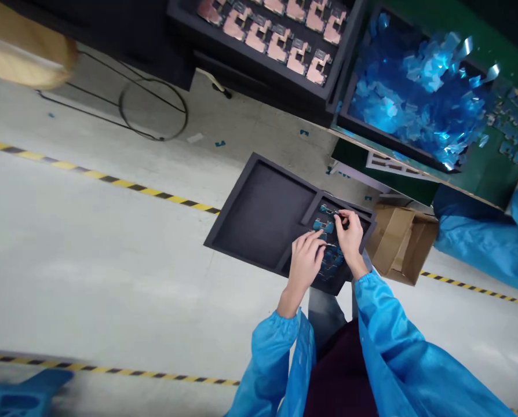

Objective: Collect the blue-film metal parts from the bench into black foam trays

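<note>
A black foam tray lies low in front of my body, with several small blue circuit-board-like parts in its right compartment. Over the lower middle of that compartment is my left hand, its fingers curled together among the parts. A thin shiny edge shows at its fingertips, too small to name. My right hand reaches in from the right with thumb and fingers pinched near the upper parts. What it pinches, if anything, is hidden. The tray's large left compartment holds nothing visible.
On the bench above, a black tray carries rows of pinkish-copper parts. Beside it, a bin is heaped with blue film pieces. A cardboard box stands right of my tray, near a person's blue sleeve. A cable loops across the floor.
</note>
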Available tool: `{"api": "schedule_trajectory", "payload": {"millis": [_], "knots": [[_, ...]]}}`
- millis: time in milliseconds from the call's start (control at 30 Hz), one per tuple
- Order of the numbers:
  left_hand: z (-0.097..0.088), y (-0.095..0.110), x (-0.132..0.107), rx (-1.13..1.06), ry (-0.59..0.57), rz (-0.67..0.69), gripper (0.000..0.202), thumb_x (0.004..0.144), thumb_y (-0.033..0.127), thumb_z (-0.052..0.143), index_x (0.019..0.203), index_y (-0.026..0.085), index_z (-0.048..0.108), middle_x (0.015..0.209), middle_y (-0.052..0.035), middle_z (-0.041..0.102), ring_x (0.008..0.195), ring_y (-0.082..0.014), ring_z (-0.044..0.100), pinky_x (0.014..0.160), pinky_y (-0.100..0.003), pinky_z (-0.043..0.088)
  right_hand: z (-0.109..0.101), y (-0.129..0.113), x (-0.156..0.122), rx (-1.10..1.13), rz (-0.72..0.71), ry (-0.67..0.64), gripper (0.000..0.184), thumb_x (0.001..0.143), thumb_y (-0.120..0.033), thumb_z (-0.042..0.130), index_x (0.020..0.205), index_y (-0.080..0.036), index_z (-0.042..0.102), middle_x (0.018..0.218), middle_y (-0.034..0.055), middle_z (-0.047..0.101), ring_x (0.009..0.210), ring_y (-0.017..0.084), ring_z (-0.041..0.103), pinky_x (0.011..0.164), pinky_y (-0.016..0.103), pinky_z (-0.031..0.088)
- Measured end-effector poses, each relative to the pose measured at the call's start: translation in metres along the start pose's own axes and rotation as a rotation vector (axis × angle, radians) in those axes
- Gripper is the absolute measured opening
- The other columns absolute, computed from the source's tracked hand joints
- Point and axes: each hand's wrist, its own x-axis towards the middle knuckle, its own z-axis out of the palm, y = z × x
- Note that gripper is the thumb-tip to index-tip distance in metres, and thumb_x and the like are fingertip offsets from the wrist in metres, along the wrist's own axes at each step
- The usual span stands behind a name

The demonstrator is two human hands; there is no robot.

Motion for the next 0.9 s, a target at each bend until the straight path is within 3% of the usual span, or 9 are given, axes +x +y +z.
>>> {"api": "schedule_trajectory", "payload": {"millis": [100, 200, 300, 400, 533, 700, 800, 900], "knots": [[-0.019, -0.010, -0.001, -0.099, 0.238, -0.173, 0.014, 0.109, 0.030, 0.060, 0.103, 0.025, 0.071, 0.110, -0.0058, 0.082, 0.107, -0.0262, 0.073, 0.099, -0.046, 0.057, -0.005, 0.006, -0.001, -0.025, -0.040, -0.069, 0.035, 0.109, -0.043, 0.053, 0.120, -0.018, 0.074, 0.099, 0.0074, 0.071, 0.077, 0.018, 0.059, 0.083, 0.033, 0.055], [-0.044, -0.035, 0.004, -0.125, 0.350, -0.310, 0.012, 0.106, 0.032, 0.063, 0.101, 0.025, 0.072, 0.103, -0.0061, 0.078, 0.101, -0.0262, 0.072, 0.096, -0.044, 0.059, -0.011, 0.007, -0.001, -0.052, -0.035, -0.144, 0.037, 0.109, -0.040, 0.051, 0.130, -0.021, 0.074, 0.106, 0.0078, 0.070, 0.077, 0.019, 0.058, 0.085, 0.034, 0.056], [-0.067, -0.063, 0.014, -0.106, 0.269, -0.306, 0.012, 0.101, 0.027, 0.067, 0.109, 0.025, 0.075, 0.103, -0.0062, 0.078, 0.103, -0.0278, 0.072, 0.099, -0.046, 0.059, -0.016, 0.007, 0.001, -0.097, -0.062, -0.208, 0.041, 0.108, -0.040, 0.050, 0.138, -0.023, 0.072, 0.118, 0.0107, 0.067, 0.083, 0.021, 0.060, 0.091, 0.038, 0.058], [-0.077, -0.082, 0.032, -0.138, 0.134, -0.284, 0.026, 0.096, 0.021, 0.073, 0.121, 0.026, 0.076, 0.100, -0.0042, 0.080, 0.101, -0.0261, 0.073, 0.101, -0.044, 0.060, -0.024, 0.005, 0.002, -0.076, -0.100, -0.235, 0.047, 0.108, -0.039, 0.048, 0.148, -0.023, 0.067, 0.124, 0.0126, 0.063, 0.082, 0.021, 0.060, 0.093, 0.041, 0.060], [-0.072, -0.082, 0.073, -0.134, 0.051, -0.238, 0.025, 0.100, 0.020, 0.065, 0.123, 0.021, 0.076, 0.107, -0.0069, 0.079, 0.097, -0.0241, 0.073, 0.093, -0.041, 0.062, -0.043, 0.004, -0.007, -0.063, -0.138, -0.273, 0.047, 0.111, -0.038, 0.045, 0.151, -0.020, 0.063, 0.132, 0.0159, 0.065, 0.081, 0.020, 0.062, 0.092, 0.040, 0.059], [-0.062, -0.067, 0.131, 0.022, -0.036, -0.012, 0.023, 0.104, 0.020, 0.056, 0.104, 0.022, 0.079, 0.108, -0.0096, 0.072, 0.113, -0.0337, 0.068, 0.110, -0.063, 0.058, -0.076, 0.013, -0.020, -0.086, -0.131, -0.317, 0.042, 0.112, -0.040, 0.047, 0.147, -0.027, 0.066, 0.135, 0.0134, 0.067, 0.090, 0.022, 0.068, 0.091, 0.040, 0.062], [-0.054, -0.060, 0.142, 0.016, 0.049, -0.023, 0.021, 0.104, 0.021, 0.054, 0.105, 0.023, 0.074, 0.116, -0.0092, 0.069, 0.124, -0.0357, 0.068, 0.114, -0.065, 0.058, -0.098, 0.025, -0.026, -0.083, -0.101, -0.266, 0.040, 0.111, -0.040, 0.047, 0.142, -0.027, 0.069, 0.134, 0.0127, 0.068, 0.103, 0.024, 0.073, 0.098, 0.044, 0.064], [-0.043, -0.052, 0.129, 0.008, 0.239, -0.105, 0.021, 0.101, 0.027, 0.058, 0.119, 0.026, 0.069, 0.132, -0.0068, 0.067, 0.135, -0.0344, 0.064, 0.120, -0.065, 0.056, -0.126, 0.039, -0.034, -0.092, -0.046, -0.208, 0.038, 0.109, -0.040, 0.048, 0.138, -0.034, 0.072, 0.133, 0.0119, 0.070, 0.120, 0.029, 0.075, 0.105, 0.051, 0.066]]}}
